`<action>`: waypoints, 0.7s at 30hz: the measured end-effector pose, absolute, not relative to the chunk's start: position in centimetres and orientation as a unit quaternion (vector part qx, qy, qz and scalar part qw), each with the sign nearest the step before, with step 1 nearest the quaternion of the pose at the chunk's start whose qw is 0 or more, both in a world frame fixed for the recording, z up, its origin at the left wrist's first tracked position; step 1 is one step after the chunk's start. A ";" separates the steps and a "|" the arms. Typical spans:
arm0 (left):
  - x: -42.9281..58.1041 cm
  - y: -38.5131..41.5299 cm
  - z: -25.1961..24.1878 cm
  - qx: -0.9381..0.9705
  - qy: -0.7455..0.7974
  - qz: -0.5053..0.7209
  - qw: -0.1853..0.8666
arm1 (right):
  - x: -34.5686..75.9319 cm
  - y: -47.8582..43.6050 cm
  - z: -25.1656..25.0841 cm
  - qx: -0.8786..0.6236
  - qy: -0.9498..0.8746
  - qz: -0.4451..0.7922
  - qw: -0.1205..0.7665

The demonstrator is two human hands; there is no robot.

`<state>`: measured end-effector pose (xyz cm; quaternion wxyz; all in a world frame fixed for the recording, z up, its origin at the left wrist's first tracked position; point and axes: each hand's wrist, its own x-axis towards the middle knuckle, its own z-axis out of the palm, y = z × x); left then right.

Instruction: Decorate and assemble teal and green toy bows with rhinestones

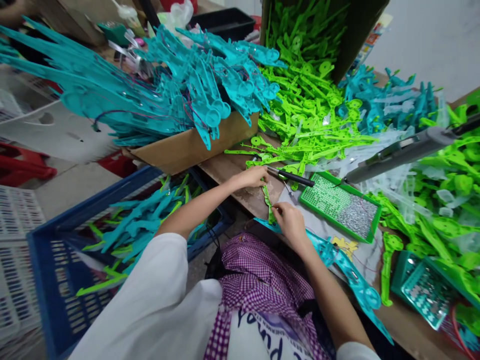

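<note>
My left hand point(255, 176) is closed at the upper end of a narrow bright green plastic part point(267, 196). With bent fingers, my right hand point(291, 221) pinches the lower end of that same part; anything small between the fingertips is hidden. A long blue plastic shell point(354, 277) lies along the table edge, partly beneath my right forearm. Just right of my left hand is a thin tool with a black handle point(296, 177). Beyond my right hand sits a green tray point(339, 207) with a perforated plate and loose small screws.
A grey electric screwdriver point(401, 152) points down at the tray. Green parts point(307, 110) are heaped behind. Blue shells point(210, 75) overfill a cardboard box point(195, 150) at left. A blue crate point(48, 280) with parts stands below. A teal container point(427, 290) of small metal pieces is at right.
</note>
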<state>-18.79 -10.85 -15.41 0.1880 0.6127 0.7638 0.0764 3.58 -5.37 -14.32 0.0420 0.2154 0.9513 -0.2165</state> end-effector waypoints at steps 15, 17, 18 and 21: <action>-13.1 -15.0 -16.7 0.609 0.719 0.309 0.131 | 3.6 -6.4 -14.5 0.199 0.959 -0.175 0.105; -12.5 -15.4 -17.6 0.614 0.699 0.320 0.180 | 3.6 -6.4 -14.7 0.195 0.959 -0.179 0.103; -12.4 -15.5 -18.0 0.612 0.692 0.326 0.201 | 3.6 -6.4 -14.8 0.194 0.959 -0.179 0.104; -12.6 -15.6 -18.9 0.600 0.687 0.336 0.233 | 3.5 -6.4 -14.6 0.193 0.959 -0.175 0.111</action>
